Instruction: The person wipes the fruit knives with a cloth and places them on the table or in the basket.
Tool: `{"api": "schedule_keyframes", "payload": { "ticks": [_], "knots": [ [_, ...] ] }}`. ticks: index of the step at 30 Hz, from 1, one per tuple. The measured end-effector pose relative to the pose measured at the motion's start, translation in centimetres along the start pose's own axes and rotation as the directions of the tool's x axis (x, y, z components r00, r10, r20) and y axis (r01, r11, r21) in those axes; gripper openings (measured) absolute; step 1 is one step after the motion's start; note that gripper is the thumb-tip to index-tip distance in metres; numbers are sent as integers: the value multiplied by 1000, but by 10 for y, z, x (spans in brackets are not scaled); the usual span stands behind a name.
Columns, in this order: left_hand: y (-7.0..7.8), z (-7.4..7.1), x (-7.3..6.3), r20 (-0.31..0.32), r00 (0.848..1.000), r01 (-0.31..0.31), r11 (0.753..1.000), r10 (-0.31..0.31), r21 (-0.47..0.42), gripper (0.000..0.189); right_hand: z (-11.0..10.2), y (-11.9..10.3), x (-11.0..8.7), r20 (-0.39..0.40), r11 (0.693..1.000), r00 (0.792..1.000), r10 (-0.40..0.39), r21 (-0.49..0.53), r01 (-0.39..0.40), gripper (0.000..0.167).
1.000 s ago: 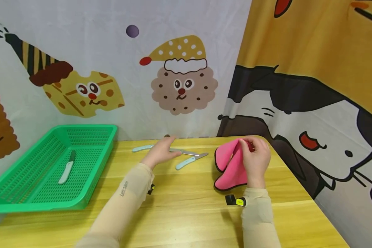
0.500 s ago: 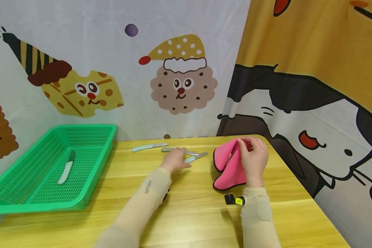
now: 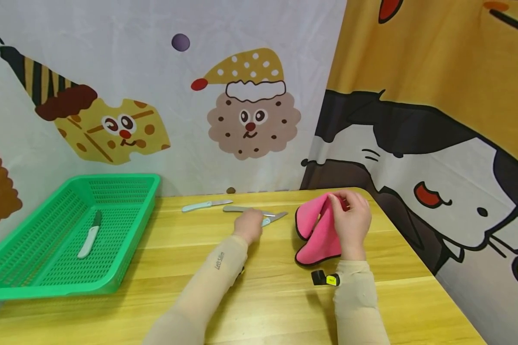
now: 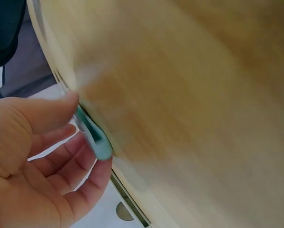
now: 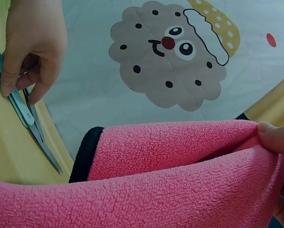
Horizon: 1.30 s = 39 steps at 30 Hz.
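My left hand (image 3: 249, 224) is down on the table, pinching the pale green handle of a small knife (image 4: 96, 142) between thumb and fingers. That knife's serrated-looking blade points right in the head view. Just behind it lies a knife with a greyish handle (image 3: 234, 209), partly covered by the hand. Another pale green knife (image 3: 197, 206) rests farther left near the back edge. My right hand (image 3: 353, 215) pinches the top of a pink fleecy cloth (image 3: 321, 244) with black edging. The cloth hangs folded, its lower edge at the tabletop.
A green perforated plastic basket (image 3: 105, 286) stands on the left of the table. Inside it lies a white-handled knife (image 3: 88, 242) with a dark blade. Behind the wooden table (image 3: 285, 302) hangs a curtain (image 3: 177, 120) printed with cartoons.
My left hand has moved right, from over the grey-handled knife to the nearer pale green knife, and its fingers have closed on the handle. The right hand keeps its hold on the cloth.
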<state>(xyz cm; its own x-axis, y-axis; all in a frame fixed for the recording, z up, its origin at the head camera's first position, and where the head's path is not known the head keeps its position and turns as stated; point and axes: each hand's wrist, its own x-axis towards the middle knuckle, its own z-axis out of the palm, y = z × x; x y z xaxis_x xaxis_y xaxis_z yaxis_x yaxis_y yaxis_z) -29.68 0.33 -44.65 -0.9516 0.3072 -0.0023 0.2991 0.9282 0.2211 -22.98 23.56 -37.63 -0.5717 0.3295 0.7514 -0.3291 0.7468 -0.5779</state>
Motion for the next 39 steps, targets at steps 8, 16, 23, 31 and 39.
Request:
{"api": "schedule_keyframes", "payload": {
  "ticks": [8,16,23,31,39],
  "knots": [
    [3,0,-3,24,1000,-7,998,6,62,8,3,1,-1,9,1000,1000,-11,3,11,16],
    [6,-5,-5,80,996,-34,994,25,105,12,3,2,-3,8,1000,1000,6,-1,-6,17],
    [7,-12,-11,135,989,-52,997,59,-53,11,3,2,-4,6,1000,1000,16,-1,-16,17],
    [-8,-33,-27,162,980,50,637,118,-769,35,4,1,-5,10,1000,1000,4,7,-4,16],
    [-32,-42,-42,120,962,112,44,245,-993,46,10,-2,-4,-12,996,997,-72,44,73,12]
  ]
}}
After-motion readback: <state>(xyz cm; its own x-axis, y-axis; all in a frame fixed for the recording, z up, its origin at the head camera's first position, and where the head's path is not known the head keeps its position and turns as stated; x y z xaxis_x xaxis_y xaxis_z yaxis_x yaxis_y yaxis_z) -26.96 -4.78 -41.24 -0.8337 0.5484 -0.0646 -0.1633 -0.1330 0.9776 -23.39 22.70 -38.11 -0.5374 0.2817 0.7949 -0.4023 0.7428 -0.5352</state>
